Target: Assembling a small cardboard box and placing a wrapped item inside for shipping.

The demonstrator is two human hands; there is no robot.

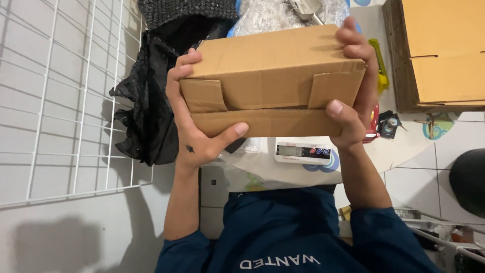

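A brown cardboard box (273, 76) is held up between both of my hands, over a white table (399, 146). My left hand (194, 126) grips its left end, thumb pressed along the lower front flap. My right hand (356, 96) clamps the right end, with fingers over the top and thumb on the front edge. The box's side flaps are folded in and its front flap sits against the body. A white digital scale (302, 151) lies on the table just below the box, partly hidden by it.
A white wire grid panel (60, 101) stands at the left with black plastic bags (149, 111) beside it. Flat cardboard sheets (444, 50) are stacked at the top right. Bubble wrap (273, 15) lies behind the box. Yellow and red tools (380, 71) rest near my right hand.
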